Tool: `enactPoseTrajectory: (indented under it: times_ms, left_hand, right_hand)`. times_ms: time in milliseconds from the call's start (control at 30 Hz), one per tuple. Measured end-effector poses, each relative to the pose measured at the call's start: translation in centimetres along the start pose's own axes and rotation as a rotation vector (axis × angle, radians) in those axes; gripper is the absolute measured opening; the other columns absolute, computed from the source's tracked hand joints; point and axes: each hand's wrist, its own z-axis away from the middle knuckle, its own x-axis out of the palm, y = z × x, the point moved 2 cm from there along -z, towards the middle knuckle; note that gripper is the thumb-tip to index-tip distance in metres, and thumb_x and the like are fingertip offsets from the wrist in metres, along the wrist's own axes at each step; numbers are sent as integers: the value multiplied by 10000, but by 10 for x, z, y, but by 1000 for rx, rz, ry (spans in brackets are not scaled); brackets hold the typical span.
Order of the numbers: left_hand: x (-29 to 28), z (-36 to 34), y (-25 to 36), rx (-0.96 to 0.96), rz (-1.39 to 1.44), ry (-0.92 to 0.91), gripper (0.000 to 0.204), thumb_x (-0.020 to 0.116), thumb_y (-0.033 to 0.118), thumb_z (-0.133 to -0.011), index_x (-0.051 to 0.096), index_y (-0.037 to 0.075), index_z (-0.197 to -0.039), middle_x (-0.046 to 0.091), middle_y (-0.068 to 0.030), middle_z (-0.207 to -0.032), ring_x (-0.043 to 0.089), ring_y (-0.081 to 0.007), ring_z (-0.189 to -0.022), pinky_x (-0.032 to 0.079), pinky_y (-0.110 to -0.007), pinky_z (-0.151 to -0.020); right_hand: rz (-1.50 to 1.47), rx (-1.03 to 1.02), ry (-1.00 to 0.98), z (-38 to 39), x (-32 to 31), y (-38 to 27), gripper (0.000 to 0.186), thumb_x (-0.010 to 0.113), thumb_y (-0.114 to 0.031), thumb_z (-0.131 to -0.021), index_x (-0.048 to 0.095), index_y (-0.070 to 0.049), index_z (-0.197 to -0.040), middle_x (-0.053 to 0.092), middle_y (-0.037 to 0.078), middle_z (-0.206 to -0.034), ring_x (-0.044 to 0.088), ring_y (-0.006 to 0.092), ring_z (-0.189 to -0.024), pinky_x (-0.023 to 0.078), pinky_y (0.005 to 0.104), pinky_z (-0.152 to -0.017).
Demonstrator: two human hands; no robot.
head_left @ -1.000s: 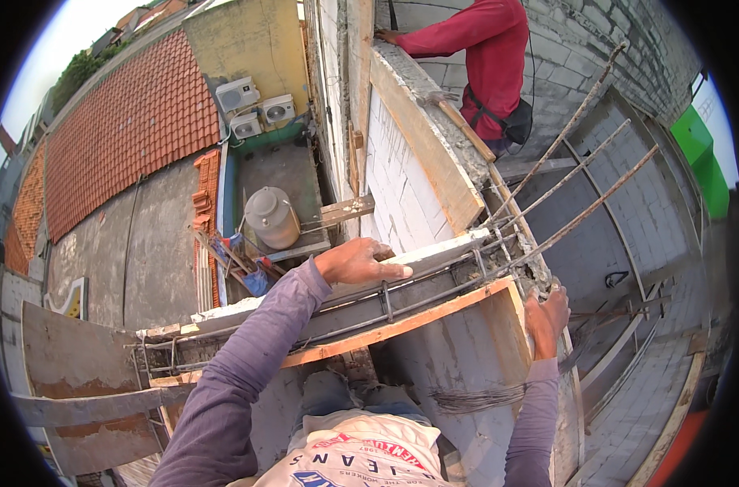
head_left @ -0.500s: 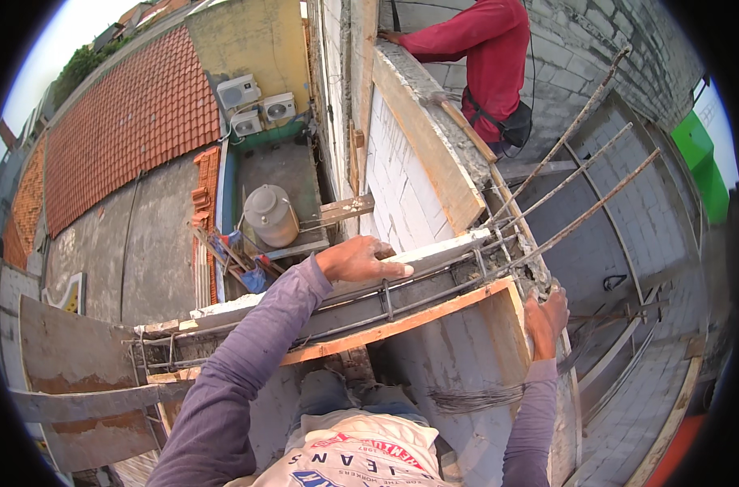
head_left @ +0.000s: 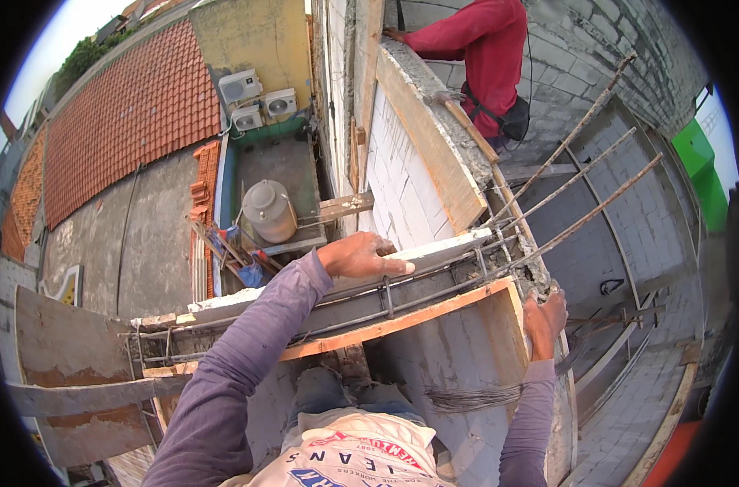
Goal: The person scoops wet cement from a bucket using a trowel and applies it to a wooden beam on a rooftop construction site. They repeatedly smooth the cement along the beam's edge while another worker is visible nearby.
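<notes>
In front of me runs a narrow formwork trough with a rebar cage (head_left: 388, 299) lying in it. My left hand (head_left: 360, 255) is closed over the trough's far board (head_left: 446, 250), which has a white, rough top. Its thumb lies along the near side, while the other fingers pass over the far side and are partly hidden. At the right corner my right hand (head_left: 545, 322) grips a rough concrete edge (head_left: 538, 280), fingers curled over it. The trough's near plank (head_left: 402, 322) has an orange-brown edge and lies between my arms.
Long rebar rods (head_left: 594, 207) stick out at the right corner. A bundle of thin wire (head_left: 475, 399) hangs near my right forearm. A co-worker in a red top (head_left: 499, 57) stands beyond the far wall. Below left are a water tank (head_left: 269, 213) and a tiled roof (head_left: 130, 122).
The view has shifted very slightly. Both hands keep their places on the edges, and the co-worker's hand remains on the far wall.
</notes>
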Motion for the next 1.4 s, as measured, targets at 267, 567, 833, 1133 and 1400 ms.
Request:
enactPoseTrajectory:
  times_ms: [267,567,833,1133,1400]
  left_hand:
    - [0,-2,-1,-16,1,-11,999,672,728,-884,643,-178,-1303,664,-379,-1287,656,-470,-1233,504,-463,-1081]
    - [0,1,-1,-1,-31,11,1016,650,760,-883,648,-162,-1311,668,-372,-1283,657,-473,-1225,514,-468,-1065]
    - [4,-1,-4,23,-20,39,928,651,753,-892,724,-130,-1168,731,-329,-1068,712,-428,-1029,547,-485,-924]
    - [7,-2,-10,47,-29,72,935,653,737,-893,709,-150,-1184,731,-335,-1081,715,-427,-1029,545,-475,-912]
    - [5,-2,-7,8,-9,45,930,667,724,-888,704,-147,-1211,729,-336,-1116,715,-432,-1059,549,-466,-935]
  right_hand:
    - [-19,26,-6,-1,0,0,596,697,-348,-919,615,34,-1370,629,220,-1345,604,393,-1270,462,515,-1077]
    - [-7,74,-52,-4,1,-2,559,711,-324,-904,624,-3,-1354,644,214,-1293,624,401,-1239,467,526,-1060]
    - [-34,3,-5,-5,10,8,585,716,-311,-899,613,4,-1380,614,276,-1397,597,442,-1292,448,530,-1107]
    - [-68,-25,30,-1,3,1,514,711,-283,-889,650,-79,-1357,676,214,-1256,660,436,-1172,498,546,-1014]
    - [-64,-16,34,-3,5,3,490,704,-287,-887,664,-75,-1327,684,218,-1235,665,445,-1156,505,547,-1003]
